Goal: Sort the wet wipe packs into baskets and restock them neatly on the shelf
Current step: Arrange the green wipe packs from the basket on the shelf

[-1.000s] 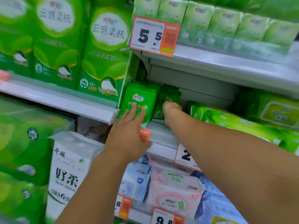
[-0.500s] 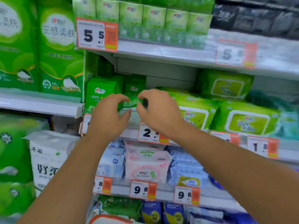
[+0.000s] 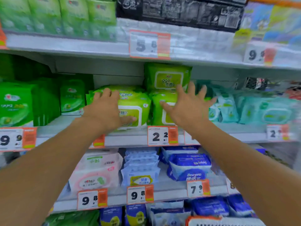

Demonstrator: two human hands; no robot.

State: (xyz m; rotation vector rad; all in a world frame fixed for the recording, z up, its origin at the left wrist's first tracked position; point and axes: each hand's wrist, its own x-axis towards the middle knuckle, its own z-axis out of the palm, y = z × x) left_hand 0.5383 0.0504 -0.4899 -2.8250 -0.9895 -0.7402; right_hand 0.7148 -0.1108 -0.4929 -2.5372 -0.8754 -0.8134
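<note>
Fingers [image 3: 105, 95] of both hands spread over lime wipe packs [image 3: 135, 105] on the shelf [image 3: 65, 121].

Lime wipe packs [image 3: 136, 110] are sitting at the front edge of the middle shelf [image 3: 127, 141], dark green packs [image 3: 15, 103] toward its left end, teal packs [image 3: 263, 110] toward its right. Pink packs [image 3: 96, 173] and blue packs [image 3: 189, 167] are lying on the shelf below [image 3: 171, 192].

Two hands [image 3: 105, 110] [image 3: 189, 108] reach at the middle shelf [image 3: 130, 139]. Three lime packs [image 3: 136, 108] show there: two side by side, one stacked above the right one. Below this shelf sit one pink pack [image 3: 96, 173] and three price tags [image 3: 92, 199].
</note>
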